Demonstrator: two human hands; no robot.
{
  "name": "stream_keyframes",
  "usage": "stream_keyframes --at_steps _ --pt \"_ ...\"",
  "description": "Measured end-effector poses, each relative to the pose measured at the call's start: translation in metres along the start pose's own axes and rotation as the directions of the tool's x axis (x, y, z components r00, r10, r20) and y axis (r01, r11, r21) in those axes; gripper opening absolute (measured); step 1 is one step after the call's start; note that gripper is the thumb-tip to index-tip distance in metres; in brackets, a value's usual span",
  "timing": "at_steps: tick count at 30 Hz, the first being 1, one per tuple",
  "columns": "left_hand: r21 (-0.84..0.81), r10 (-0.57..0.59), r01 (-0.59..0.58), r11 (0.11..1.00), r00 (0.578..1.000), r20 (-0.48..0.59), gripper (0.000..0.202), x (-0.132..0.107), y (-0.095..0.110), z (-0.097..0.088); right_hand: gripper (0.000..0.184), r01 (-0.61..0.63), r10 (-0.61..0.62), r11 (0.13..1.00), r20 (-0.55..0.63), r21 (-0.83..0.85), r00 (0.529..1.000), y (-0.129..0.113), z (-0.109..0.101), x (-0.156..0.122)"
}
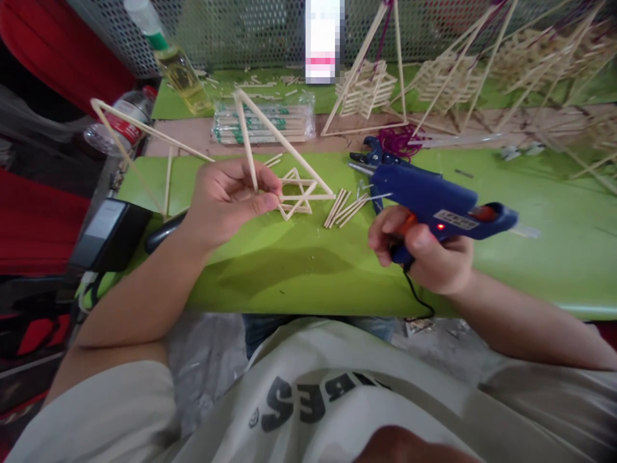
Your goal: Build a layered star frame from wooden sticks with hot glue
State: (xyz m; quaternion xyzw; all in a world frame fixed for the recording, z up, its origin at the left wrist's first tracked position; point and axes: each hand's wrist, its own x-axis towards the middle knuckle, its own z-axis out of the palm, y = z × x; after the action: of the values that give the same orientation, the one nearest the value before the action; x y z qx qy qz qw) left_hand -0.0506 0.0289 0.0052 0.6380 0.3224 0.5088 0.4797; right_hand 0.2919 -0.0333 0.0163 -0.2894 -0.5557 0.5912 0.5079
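Note:
Pinched between the thumb and fingers of my left hand [231, 193] is a triangular frame of wooden sticks [284, 145], raised over the green tabletop. My right hand [429, 251] is wrapped round the grip of a blue glue gun [424, 193]; its red light is lit and the nozzle points left toward the frame. Behind my left fingertips a small star of thin sticks [301, 209] lies on the table. Several short cut sticks [344, 207] lie between my hands. Blue-handled pliers [376, 153] sit partly hidden behind the glue gun.
Finished-looking stick structures [369, 90] stand along the back right, with purple string [398, 141] near them. A plastic-wrapped stick bundle [263, 122], a bottle of yellow liquid [178, 71] and another stick frame [144, 128] are at back left. A black box [108, 235] stands at the left edge.

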Motion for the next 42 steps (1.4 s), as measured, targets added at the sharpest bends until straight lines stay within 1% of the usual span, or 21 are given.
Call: stream_keyframes --at_steps 2,4,7,9,12,14,18,21,25,27,28,29,30,32,33,36,38,42 --pt "0.014 -0.073 0.073 0.997 0.997 -0.013 0.029 -0.006 0.006 0.01 0.031 -0.013 0.013 1.0 -0.038 -0.005 0.999 -0.001 0.005 0.004" --pt "0.026 -0.168 0.168 0.985 0.986 -0.017 0.025 -0.013 0.013 0.023 0.036 -0.025 0.027 0.999 -0.045 0.037 0.999 -0.002 0.009 0.008" --pt "0.004 -0.309 0.309 0.951 0.951 -0.004 0.025 -0.023 0.02 0.041 0.041 -0.098 0.098 0.986 0.001 0.137 0.995 -0.001 0.015 0.008" --pt "-0.034 -0.383 0.383 0.923 0.924 0.014 0.027 -0.028 0.021 0.048 0.046 -0.161 0.158 0.972 0.033 0.172 0.987 0.0 0.017 0.006" --pt "-0.053 -0.434 0.435 0.899 0.901 0.033 0.028 -0.032 0.018 0.053 0.049 -0.185 0.18 0.962 0.043 0.203 0.983 0.001 0.019 0.002" --pt "-0.06 -0.435 0.437 0.897 0.899 0.043 0.026 -0.032 0.016 0.054 0.048 -0.186 0.182 0.959 0.037 0.215 0.983 0.002 0.019 0.0" --pt "-0.121 -0.394 0.403 0.907 0.915 0.092 0.022 -0.032 0.015 0.055 0.05 -0.187 0.174 0.945 0.069 0.27 0.982 0.006 0.017 0.0" --pt "-0.112 -0.385 0.395 0.912 0.917 0.106 0.02 -0.032 0.017 0.059 0.047 -0.186 0.17 0.939 0.078 0.291 0.982 0.009 0.015 -0.001" --pt "-0.133 -0.33 0.343 0.93 0.938 0.11 0.018 -0.031 0.019 0.059 0.036 -0.166 0.162 0.958 0.038 0.236 0.986 0.01 0.01 -0.003" --pt "-0.153 -0.279 0.289 0.945 0.957 0.082 0.02 -0.029 0.017 0.054 0.026 -0.144 0.134 0.97 0.064 0.196 0.989 0.01 0.004 -0.005" --pt "-0.152 -0.258 0.265 0.952 0.964 0.065 0.021 -0.027 0.015 0.05 0.024 -0.132 0.117 0.975 0.089 0.18 0.989 0.01 0.0 -0.005" --pt "-0.142 -0.241 0.247 0.958 0.969 0.058 0.023 -0.025 0.013 0.045 0.028 -0.122 0.103 0.978 0.116 0.169 0.988 0.01 -0.004 -0.006" --pt "-0.129 -0.224 0.23 0.965 0.973 0.058 0.025 -0.022 0.01 0.039 0.036 -0.115 0.092 0.98 0.138 0.162 0.986 0.009 -0.009 -0.007" --pt "-0.094 -0.186 0.193 0.977 0.979 0.078 0.026 -0.016 0.006 0.027 0.048 -0.118 0.092 0.98 0.16 0.16 0.983 0.009 -0.017 -0.008" --pt "-0.087 -0.147 0.154 0.984 0.986 0.082 0.027 -0.013 0.004 0.022 0.052 -0.115 0.085 0.98 0.178 0.162 0.98 0.009 -0.02 -0.009" --pt "-0.084 -0.004 0.01 0.996 0.998 0.069 0.024 -0.004 0.003 0.013 0.062 -0.054 0.003 0.982 0.275 0.179 0.961 0.011 -0.024 -0.012" --pt "-0.071 0.061 -0.056 0.996 0.995 0.08 0.019 -0.001 0.006 0.011 0.061 -0.033 -0.021 0.985 0.314 0.167 0.949 0.012 -0.025 -0.013" --pt "-0.061 0.148 -0.141 0.988 0.98 0.131 0.012 0.001 0.013 0.011 0.06 -0.051 0.007 0.991 0.342 0.12 0.94 0.01 -0.024 -0.013"
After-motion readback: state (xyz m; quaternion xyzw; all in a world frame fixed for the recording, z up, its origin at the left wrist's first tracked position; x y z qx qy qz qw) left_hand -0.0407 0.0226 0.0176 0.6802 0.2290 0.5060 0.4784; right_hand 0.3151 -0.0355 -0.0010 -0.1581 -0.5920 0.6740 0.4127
